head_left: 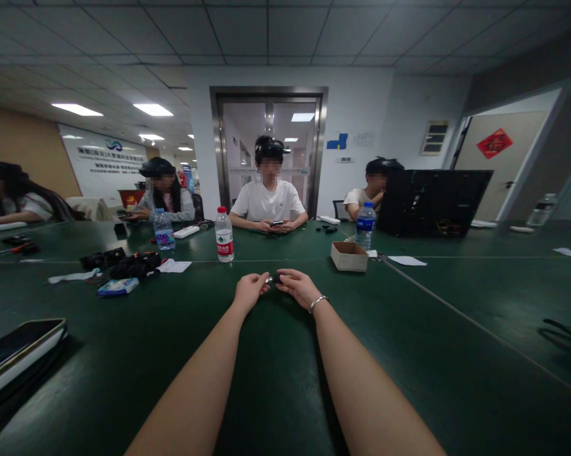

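Over the green table (275, 354), both my hands meet at a small silver-and-black object (272, 279), too small to name. My left hand (251, 292) pinches its silver end between thumb and fingers. The dark end sits in the fingertips of my right hand (300, 289), which are closed on it; a silver bracelet (317, 303) circles that wrist. My fingers hide part of the object. Beyond my hands stand a red-capped water bottle (224, 235) to the left and an open cardboard box (349, 256) to the right.
Left lie black straps and gear (133, 265), a blue-white packet (118, 287) and a phone (21, 348) on a white item. Blue-capped bottles (365, 227) stand farther back, near a large black monitor (432, 202). Several people wearing headsets sit around the table, one person (269, 206) directly opposite.
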Motion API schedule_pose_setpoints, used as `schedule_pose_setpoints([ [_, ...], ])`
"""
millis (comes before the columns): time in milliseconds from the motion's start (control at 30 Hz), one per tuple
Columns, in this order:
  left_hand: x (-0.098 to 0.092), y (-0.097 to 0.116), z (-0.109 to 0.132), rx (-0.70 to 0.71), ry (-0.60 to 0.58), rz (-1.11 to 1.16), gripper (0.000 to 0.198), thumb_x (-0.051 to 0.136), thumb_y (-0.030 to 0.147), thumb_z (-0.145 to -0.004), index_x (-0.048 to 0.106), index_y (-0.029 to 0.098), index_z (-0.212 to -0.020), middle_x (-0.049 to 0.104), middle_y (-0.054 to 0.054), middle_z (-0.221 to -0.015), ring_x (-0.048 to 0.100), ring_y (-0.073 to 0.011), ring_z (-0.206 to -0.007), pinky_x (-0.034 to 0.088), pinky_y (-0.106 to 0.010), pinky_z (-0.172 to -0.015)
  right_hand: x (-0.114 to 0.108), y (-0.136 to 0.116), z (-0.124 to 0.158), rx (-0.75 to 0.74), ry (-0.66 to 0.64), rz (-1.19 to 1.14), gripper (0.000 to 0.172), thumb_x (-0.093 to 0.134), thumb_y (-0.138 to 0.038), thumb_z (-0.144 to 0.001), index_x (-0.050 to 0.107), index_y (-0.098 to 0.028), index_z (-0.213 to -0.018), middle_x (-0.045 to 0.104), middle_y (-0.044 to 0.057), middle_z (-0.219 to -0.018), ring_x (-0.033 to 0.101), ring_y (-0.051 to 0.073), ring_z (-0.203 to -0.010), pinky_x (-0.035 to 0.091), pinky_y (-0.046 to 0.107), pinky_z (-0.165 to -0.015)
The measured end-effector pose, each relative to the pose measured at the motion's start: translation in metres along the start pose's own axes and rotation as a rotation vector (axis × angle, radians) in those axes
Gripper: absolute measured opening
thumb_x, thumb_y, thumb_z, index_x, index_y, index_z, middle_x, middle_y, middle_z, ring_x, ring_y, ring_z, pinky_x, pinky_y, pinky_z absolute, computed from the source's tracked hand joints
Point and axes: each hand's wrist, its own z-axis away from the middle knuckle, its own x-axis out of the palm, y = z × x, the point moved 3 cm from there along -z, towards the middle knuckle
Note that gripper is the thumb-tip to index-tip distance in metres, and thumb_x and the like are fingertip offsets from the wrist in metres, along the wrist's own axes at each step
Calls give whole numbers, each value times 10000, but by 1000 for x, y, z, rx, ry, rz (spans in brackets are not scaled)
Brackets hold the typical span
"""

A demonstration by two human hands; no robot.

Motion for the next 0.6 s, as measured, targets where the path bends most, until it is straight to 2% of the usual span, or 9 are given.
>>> schedule_pose_setpoints([
  [167, -2, 5, 3, -32, 21, -89, 444, 530, 563, -717, 625, 131, -679, 625, -55, -612, 551, -139, -544, 384, -219, -493, 0, 0, 0, 5, -47, -21, 234, 737, -59, -632, 665, -134, -841, 574, 9, -727, 625, 145, -722, 548, 262, -723],
  [333, -3, 8, 4, -1, 58, -197, 489, 482, 604, -727, 614, 147, -612, 590, -35, -546, 521, -138, -499, 366, -232, -500, 0, -2, 1, -5, -61, 1, 278, 738, -47, -616, 667, -154, -862, 532, 5, -790, 611, 143, -773, 548, 267, -741],
  [600, -5, 9, 4, -45, 88, -290, 506, 408, 567, -782, 582, 167, -525, 538, -17, -473, 478, -136, -445, 321, -241, -484, 1, -3, 2, 7, -113, 11, 307, 715, -16, -610, 664, -146, -883, 567, 30, -902, 611, 151, -828, 531, 251, -764],
])
